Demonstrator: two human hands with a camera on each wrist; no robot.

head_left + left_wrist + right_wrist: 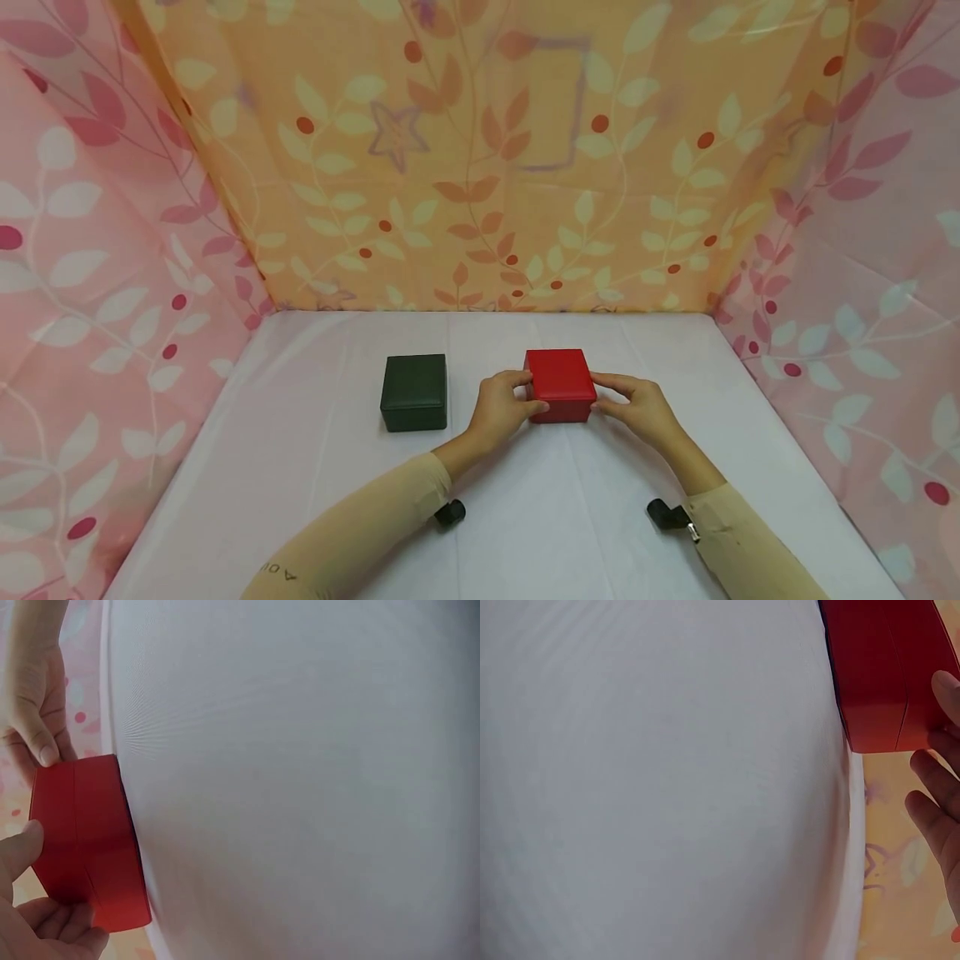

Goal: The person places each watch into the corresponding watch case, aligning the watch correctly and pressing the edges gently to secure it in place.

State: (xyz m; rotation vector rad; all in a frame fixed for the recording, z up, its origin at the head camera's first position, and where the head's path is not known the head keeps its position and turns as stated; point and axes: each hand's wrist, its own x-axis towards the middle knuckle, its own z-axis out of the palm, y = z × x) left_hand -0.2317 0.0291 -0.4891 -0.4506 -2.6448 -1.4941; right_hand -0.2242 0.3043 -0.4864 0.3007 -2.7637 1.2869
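Note:
A closed red box (558, 383) stands on the white-covered table, right of centre in the head view. My left hand (504, 408) holds its left side, the thumb at the front face. From the other side my right hand (637, 408) grips the right edge, thumb near the front corner. A thin seam between lid and base runs along the red box (86, 840) in the left wrist view. The right wrist view has the thumb of my right hand (945, 802) against the red box (885, 675), with two fingers extended past its side.
A closed dark green box (414, 393) sits on the white tablecloth (525, 517), left of my left hand. An orange leaf-patterned cloth (480, 167) hangs behind the table. Pink patterned cloths (97, 333) enclose both sides. Each sleeve carries a small black wrist camera (450, 512).

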